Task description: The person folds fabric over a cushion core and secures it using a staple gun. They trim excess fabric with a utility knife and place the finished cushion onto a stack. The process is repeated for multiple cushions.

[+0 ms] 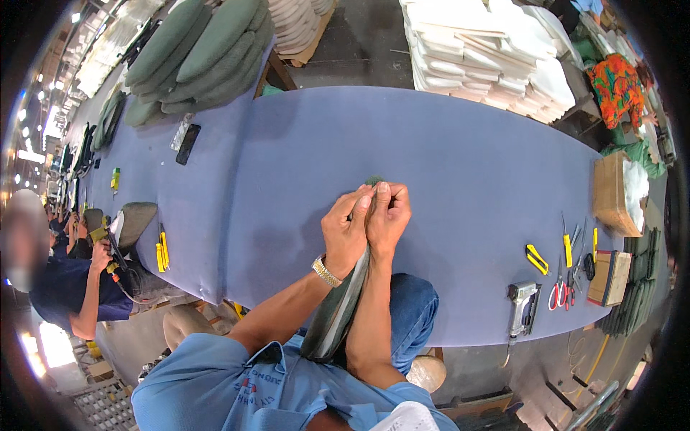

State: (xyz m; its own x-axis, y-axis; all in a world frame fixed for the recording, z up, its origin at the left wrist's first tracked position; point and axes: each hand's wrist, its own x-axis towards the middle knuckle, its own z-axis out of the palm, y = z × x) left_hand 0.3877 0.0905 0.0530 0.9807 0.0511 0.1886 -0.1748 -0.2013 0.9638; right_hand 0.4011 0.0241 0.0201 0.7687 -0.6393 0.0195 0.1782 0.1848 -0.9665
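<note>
- Pinching, with left hand (346, 226) and right hand (389, 215) drawn close together, the far end of a long dark green pad (351, 296); thumbs almost side by side, green just peeping out past the fingertips.
- Running from that pinch back between the forearms toward the shirt, with a pale strip along the length (held above the near side of the blue surface (453, 172)).
- Looks, as a judgement, like fingertip work on the end of the pad, perhaps gathering or lining up the edges; cannot tell exactly which, with the spot mostly hidden under the fingers.
- Calls next, most likely, for a firm pinch at the tip and small finger shifts along the pale strip, with the edges kept even.
- Lying to the right of the hands, well apart and untouched: a yellow cutter (537, 259) and, nearer the body, a staple gun (519, 309).
- Sitting beyond and left of the hands: a black phone (188, 144), with piled green cushions (224, 50) farther off.
- Stacked beyond and right: white foam pieces (489, 61).
</note>
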